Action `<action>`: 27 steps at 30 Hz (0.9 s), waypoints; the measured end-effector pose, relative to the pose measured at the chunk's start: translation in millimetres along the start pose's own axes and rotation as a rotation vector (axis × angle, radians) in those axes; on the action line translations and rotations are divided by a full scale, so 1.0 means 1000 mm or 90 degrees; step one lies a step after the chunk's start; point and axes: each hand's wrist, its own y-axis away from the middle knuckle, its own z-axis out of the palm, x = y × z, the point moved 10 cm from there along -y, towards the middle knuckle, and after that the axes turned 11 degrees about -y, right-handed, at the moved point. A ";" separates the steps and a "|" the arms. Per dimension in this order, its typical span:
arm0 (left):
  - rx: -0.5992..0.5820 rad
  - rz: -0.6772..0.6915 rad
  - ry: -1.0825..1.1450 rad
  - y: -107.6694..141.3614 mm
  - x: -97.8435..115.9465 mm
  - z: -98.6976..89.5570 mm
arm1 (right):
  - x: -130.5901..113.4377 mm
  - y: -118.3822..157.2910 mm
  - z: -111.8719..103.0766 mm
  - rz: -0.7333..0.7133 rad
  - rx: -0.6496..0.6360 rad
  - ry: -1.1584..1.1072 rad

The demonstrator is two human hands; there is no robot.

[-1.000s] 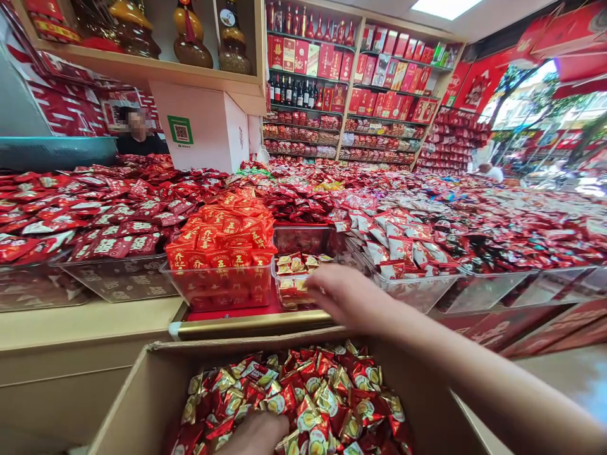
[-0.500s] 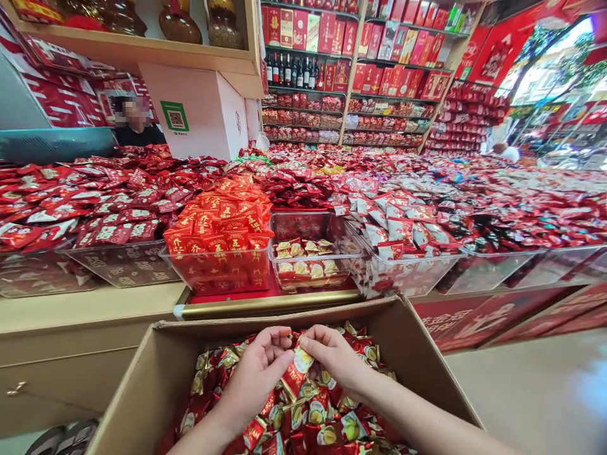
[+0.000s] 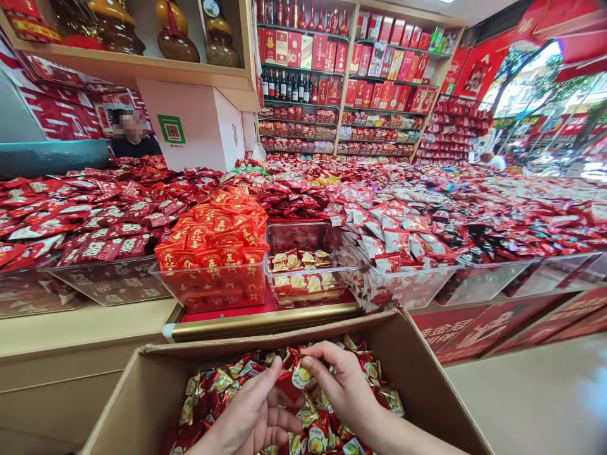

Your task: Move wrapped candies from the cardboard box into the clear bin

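Note:
My right hand (image 3: 342, 382) pinches a small wrapped candy (image 3: 300, 376) between thumb and fingertips; its red wrapper has a yellow durian picture. Just left of the candy is my left hand (image 3: 253, 407), its thumb raised and fingers spread, with nothing seen in it. Both hands are over an open cardboard box (image 3: 429, 385). Inside lie many loose candies (image 3: 317, 437) in the same red and gold wrapping, partly covered by my hands and forearms.
Beyond the box, a clear plastic bin (image 3: 313, 278) holds neat rows of similar candies. A bin of orange-red packets (image 3: 213, 259) stands to its left, one of white-and-red packets (image 3: 398, 234) to its right. A person (image 3: 135, 136) is behind the counter at back left.
My left hand has moved lower and spread its fingers away from the candy. My right hand keeps its pinch on it. The view has tilted up slightly.

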 end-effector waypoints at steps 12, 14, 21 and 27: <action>0.164 0.348 -0.017 0.019 0.057 -0.037 | -0.011 0.011 0.017 -0.020 -0.139 -0.093; 0.148 0.385 -0.018 0.023 0.060 -0.030 | -0.001 0.012 0.023 0.066 -0.138 -0.218; 0.137 0.404 -0.024 0.027 0.059 -0.023 | 0.031 0.011 0.032 0.263 -0.032 -0.513; 0.100 0.303 -0.109 0.016 0.050 -0.018 | 0.043 0.022 0.045 0.285 -0.081 -0.509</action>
